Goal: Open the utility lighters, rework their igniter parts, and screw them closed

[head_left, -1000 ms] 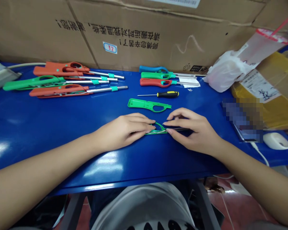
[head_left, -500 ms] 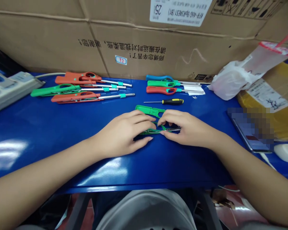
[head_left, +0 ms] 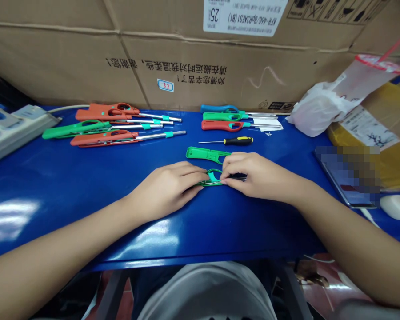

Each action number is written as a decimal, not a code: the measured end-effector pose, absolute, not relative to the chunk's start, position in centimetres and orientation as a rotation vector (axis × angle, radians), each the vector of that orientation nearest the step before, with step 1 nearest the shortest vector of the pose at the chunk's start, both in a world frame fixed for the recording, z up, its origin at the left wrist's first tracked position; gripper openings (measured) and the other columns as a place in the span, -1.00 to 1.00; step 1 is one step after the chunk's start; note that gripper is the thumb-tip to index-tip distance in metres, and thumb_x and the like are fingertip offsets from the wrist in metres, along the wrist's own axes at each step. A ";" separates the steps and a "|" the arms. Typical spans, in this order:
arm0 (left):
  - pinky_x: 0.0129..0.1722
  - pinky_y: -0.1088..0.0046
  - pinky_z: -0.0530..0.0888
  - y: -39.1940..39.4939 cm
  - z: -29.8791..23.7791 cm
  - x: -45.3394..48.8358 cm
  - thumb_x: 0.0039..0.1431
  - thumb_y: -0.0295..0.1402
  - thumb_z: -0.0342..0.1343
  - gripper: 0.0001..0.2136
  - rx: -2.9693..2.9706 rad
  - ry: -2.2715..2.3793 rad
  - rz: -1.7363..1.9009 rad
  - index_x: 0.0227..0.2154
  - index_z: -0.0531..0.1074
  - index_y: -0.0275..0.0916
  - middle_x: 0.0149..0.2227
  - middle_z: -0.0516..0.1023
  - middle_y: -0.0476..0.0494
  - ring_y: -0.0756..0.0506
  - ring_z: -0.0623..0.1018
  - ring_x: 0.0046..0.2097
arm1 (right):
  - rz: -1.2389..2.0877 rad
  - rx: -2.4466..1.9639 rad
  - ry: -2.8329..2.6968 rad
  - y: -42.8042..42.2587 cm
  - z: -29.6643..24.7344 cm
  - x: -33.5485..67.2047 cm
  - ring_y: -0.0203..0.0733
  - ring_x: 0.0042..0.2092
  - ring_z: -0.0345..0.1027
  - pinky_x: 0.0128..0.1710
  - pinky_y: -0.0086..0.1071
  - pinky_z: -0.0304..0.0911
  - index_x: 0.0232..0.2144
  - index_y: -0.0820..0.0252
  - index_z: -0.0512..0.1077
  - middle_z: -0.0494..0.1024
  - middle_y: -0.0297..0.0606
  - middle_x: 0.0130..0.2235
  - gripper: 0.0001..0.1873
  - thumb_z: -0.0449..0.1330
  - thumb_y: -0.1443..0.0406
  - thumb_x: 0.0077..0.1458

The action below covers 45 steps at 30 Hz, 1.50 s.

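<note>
A green lighter body (head_left: pixel 214 178) with a thin metal tube lies flat on the blue table (head_left: pixel 86 186) in the middle. My left hand (head_left: pixel 168 186) presses down on its handle end, fingers together over it. My right hand (head_left: pixel 253 175) pinches the trigger and tube end with curled fingers. Just behind the hands lies a loose green half shell (head_left: pixel 203 154). A small screwdriver (head_left: pixel 231 141) with a black and yellow handle rests further back.
Several red and green long-nosed lighters (head_left: pixel 110 126) lie at the back left, three more lighters (head_left: pixel 226 118) at the back middle. Cardboard boxes (head_left: pixel 186 53) wall the rear. A white plastic bag (head_left: pixel 320 111), a phone (head_left: pixel 350 178) and a power strip (head_left: pixel 10 129) flank the sides.
My right hand has slid left along the tube and closed tighter at the trigger. My left hand's fingers have drawn together on the handle. The view shifted slightly.
</note>
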State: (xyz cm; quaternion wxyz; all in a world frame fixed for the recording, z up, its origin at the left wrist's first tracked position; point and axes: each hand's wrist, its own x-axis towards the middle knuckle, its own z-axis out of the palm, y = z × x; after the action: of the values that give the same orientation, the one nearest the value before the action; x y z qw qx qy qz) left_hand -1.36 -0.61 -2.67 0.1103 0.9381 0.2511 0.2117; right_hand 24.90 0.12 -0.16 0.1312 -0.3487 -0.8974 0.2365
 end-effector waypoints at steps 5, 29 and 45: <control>0.06 0.26 0.60 -0.5 -3.3 -1.5 0.42 -0.39 0.10 -0.81 2.752 0.714 0.700 -0.03 0.57 -0.24 0.01 0.67 -0.20 -0.16 0.65 0.01 | 0.432 -1.104 -2.840 -0.6 1.5 24.0 -0.04 -0.17 0.48 -0.16 -0.19 0.31 -0.35 0.16 0.60 0.60 -0.18 -0.28 -0.78 0.17 0.40 0.27; 0.03 0.35 0.58 0.4 -2.4 -1.9 0.37 -0.34 0.18 -0.85 2.486 0.719 0.729 -0.09 0.59 -0.21 -0.09 0.70 -0.15 -0.11 0.66 -0.04 | 1.062 -1.084 -2.405 1.8 -1.0 27.4 -0.27 -0.27 0.39 -0.25 -0.36 0.35 -0.19 0.17 0.57 0.58 -0.28 -0.25 -0.79 0.30 0.17 0.22; -0.14 0.41 0.59 1.5 -2.6 -2.2 0.27 -0.25 0.26 -0.85 2.220 0.862 0.639 -0.22 0.65 -0.19 -0.21 0.70 -0.11 -0.10 0.66 -0.19 | 1.077 -1.147 -2.418 1.4 -0.9 26.8 -0.28 -0.31 0.34 -0.28 -0.37 0.27 -0.32 0.16 0.56 0.58 -0.31 -0.30 -0.89 0.28 0.24 0.18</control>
State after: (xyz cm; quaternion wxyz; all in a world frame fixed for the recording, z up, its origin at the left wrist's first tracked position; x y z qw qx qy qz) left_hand -2.23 1.50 -2.56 0.3314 0.8495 0.3297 0.2446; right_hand 26.84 1.41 -0.89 0.1280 -0.3943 -0.8313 0.3702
